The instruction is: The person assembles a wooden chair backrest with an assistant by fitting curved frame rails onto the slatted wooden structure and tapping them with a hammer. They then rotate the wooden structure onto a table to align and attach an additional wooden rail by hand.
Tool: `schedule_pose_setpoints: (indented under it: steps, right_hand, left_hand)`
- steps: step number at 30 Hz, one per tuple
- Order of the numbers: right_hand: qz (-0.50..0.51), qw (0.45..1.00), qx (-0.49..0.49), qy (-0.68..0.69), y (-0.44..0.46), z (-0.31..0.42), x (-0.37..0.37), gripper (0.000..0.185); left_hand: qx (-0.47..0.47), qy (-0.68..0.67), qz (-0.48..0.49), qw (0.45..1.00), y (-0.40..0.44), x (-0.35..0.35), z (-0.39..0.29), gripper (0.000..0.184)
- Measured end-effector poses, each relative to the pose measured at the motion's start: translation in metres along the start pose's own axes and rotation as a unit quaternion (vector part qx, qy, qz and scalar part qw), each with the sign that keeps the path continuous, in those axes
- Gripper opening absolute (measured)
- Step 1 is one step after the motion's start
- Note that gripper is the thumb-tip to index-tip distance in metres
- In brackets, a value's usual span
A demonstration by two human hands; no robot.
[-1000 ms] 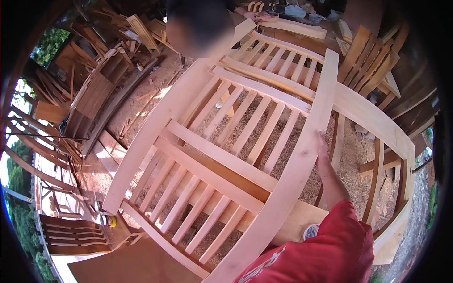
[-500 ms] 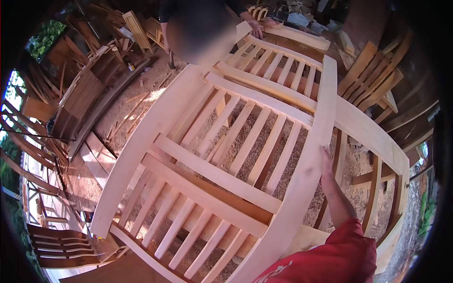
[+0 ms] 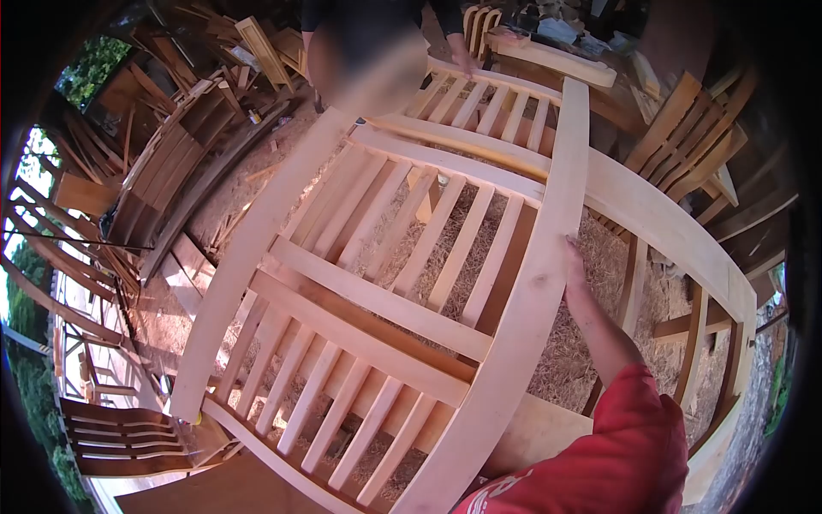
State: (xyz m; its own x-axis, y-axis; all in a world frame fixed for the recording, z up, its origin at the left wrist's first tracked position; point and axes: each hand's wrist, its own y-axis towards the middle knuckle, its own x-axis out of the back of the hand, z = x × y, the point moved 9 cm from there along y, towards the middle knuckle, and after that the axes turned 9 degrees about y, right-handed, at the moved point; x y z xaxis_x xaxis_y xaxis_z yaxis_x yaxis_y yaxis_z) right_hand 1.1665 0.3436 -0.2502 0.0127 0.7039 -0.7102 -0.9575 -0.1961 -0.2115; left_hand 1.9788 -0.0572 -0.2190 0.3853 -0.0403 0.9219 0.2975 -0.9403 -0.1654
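A large pale wooden frame with slatted panels fills the middle of the view, slanting across it. My right hand is against the outer edge of its right-hand rail, fingers partly hidden by the wood. The arm comes from a red sleeve. My left hand is out of sight. A slatted panel lies in the lower part of the frame, with another in the middle. At the far end, a co-worker's hand is at the top rail.
A curved pale wooden piece extends on the right. Brown slatted chair backs stand at the upper right and lower left. Wooden boards are piled at the left. A dark-clothed co-worker bends over the far end.
The pale frame has shifted left at its right rail, and my right hand has moved with it. The co-worker's hand has come onto the frame's far rail.
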Motion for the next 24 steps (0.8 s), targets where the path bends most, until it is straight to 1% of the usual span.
schedule_pose_setpoints:
  steps: [2,4,6,8,10,12,13,14,17,20,23,24]
  right_hand:
    - [-0.01,1.0,-0.008,0.021,-0.011,-0.001,-0.025,0.056]
    - [-0.032,0.999,-0.009,0.007,-0.028,0.001,-0.038,0.056]
    - [-0.049,0.999,-0.012,0.008,-0.022,0.0,-0.026,0.057]
    - [-0.058,0.998,-0.017,0.027,0.012,-0.022,-0.009,0.058]
    - [-0.056,0.998,-0.026,0.033,0.013,-0.02,-0.011,0.059]
    - [-0.045,0.997,-0.047,0.035,0.02,-0.03,-0.018,0.06]
    - [-0.039,0.997,-0.061,0.039,0.025,-0.03,-0.011,0.06]
    - [-0.031,0.996,-0.071,0.041,0.031,-0.034,-0.011,0.06]
    - [-0.004,0.997,-0.069,0.036,0.028,-0.032,-0.01,0.059]
    - [-0.006,0.999,-0.024,0.031,0.037,-0.034,0.001,0.059]
    - [-0.007,0.997,-0.06,0.054,0.042,-0.043,0.003,0.058]
    - [-0.012,0.996,-0.066,0.055,0.042,-0.046,0.013,0.058]
  left_hand:
    - [0.004,-0.003,-0.007,1.0,-0.007,0.003,0.012,0.049]
    - [0.005,-0.007,-0.01,1.0,-0.014,0.004,0.027,0.05]
    - [0.009,-0.009,-0.014,1.0,-0.023,0.004,0.044,0.051]
    - [0.018,-0.008,-0.017,1.0,-0.029,0.006,0.065,0.051]
    - [0.026,0.001,-0.014,1.0,-0.033,0.009,0.1,0.052]
    - [0.041,-0.025,-0.017,0.999,-0.039,0.011,0.133,0.053]
    - [0.037,-0.093,-0.041,0.994,-0.042,0.014,0.129,0.041]
    - [0.029,-0.16,-0.065,0.985,-0.054,0.024,0.11,0.032]
    - [0.083,-0.123,-0.073,0.986,-0.044,0.027,0.121,0.032]
    - [0.088,-0.118,-0.082,0.986,-0.057,0.038,0.086,0.033]
    - [0.094,-0.106,-0.089,0.986,-0.042,0.033,0.098,0.034]
    - [0.083,-0.097,-0.098,0.987,-0.046,0.037,0.098,0.035]
